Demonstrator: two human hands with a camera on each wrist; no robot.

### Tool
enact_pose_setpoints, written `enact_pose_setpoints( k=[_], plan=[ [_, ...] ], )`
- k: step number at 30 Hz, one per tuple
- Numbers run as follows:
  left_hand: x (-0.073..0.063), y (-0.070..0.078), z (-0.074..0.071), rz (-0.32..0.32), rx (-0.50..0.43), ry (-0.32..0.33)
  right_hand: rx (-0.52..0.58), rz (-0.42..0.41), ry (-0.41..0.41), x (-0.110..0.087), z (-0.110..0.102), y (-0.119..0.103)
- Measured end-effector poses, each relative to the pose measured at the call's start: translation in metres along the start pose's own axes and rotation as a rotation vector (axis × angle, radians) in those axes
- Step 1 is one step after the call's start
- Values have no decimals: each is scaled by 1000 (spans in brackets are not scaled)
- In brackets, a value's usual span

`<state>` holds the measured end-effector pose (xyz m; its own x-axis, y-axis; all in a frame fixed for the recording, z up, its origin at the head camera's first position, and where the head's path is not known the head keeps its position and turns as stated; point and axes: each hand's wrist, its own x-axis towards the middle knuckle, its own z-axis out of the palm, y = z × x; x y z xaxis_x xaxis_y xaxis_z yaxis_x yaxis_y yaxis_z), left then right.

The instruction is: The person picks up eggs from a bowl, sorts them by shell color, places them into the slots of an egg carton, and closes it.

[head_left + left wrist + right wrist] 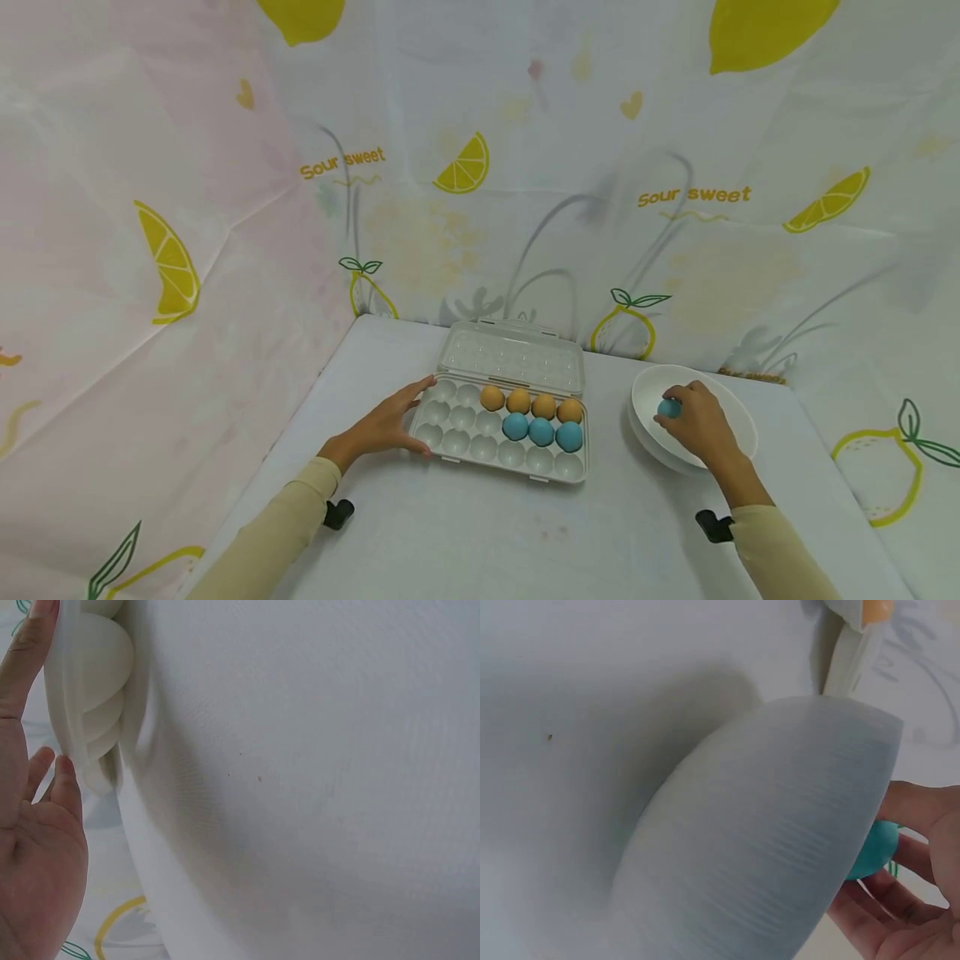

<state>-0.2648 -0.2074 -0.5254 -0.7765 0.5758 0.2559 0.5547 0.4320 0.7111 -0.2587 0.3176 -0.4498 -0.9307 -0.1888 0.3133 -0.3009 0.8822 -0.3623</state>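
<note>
A pale egg carton [457, 454] lies with its clear lid [512, 354] folded back. Several orange eggs [518, 402] sit in its far row, and three blue eggs [542, 432] fill the right part of the middle row. My left hand [382, 425] spreads thumb and fingers along the carton's left end, touching its edge; the left wrist view shows the thumb at the rim. Over the white bowl [738, 417] on the right, my right hand [697, 421] pinches another blue egg [669, 408]. The right wrist view shows that egg partly hidden behind the bowl's rim.
Both objects stand on a white-covered table [495, 533], the carton left of the bowl with a gap between. A lemon-printed cloth [540, 233] hangs close behind and at both sides. Black wrist mounts [714, 527] sit under the sleeves.
</note>
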Motion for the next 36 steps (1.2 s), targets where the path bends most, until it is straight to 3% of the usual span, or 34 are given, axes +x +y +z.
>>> enact_pose_setpoints(
  k=[8,12,17,23,36],
  plan=[
    [0,0,0,-1,26,10,65,-75,222,10,4,-27],
    [-2,1,1,7,32,19,93,-119,271,16,10,-47],
    [-4,1,3,11,41,29,103,-155,288,23,18,-70],
    [-2,1,3,-9,25,9,152,-170,250,27,29,-95],
    [-1,3,1,12,8,13,237,-355,237,32,75,-137]
  ],
)
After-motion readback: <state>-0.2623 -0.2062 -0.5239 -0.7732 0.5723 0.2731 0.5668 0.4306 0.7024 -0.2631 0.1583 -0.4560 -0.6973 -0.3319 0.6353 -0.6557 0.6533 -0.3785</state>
